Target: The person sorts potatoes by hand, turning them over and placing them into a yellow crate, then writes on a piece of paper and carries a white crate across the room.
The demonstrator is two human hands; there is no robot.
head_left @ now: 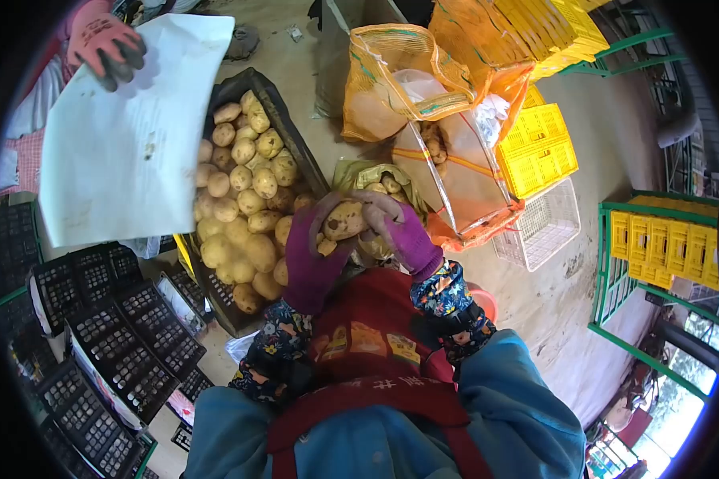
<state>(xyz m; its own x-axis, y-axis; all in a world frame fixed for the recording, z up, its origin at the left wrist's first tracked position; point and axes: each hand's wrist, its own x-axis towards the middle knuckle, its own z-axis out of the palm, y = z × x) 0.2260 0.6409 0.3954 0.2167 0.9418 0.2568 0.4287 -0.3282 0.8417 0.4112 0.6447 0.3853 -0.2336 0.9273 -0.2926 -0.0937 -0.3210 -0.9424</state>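
Both my hands wear purple gloves with greyish, dirt-stained fingers. A potato [343, 221] with dark spots is held between them in front of my apron. My left hand [313, 243] is closed around its left side, and the fingers of my right hand [395, 230] curl against its right end. Just beyond them stands an olive-green bag [351, 172] with potatoes inside its mouth. To the left, a black crate [302, 148] is heaped with potatoes [252, 188], its near edge close by my left hand.
Another person's pink-gloved hand [108, 44] rests on a white sheet [128, 152] overlapping the crate's left side. Orange mesh bags [407, 48] hang on a metal frame ahead. Yellow crates [538, 152] and a white basket [563, 215] stand right, black trays [128, 343] lower left.
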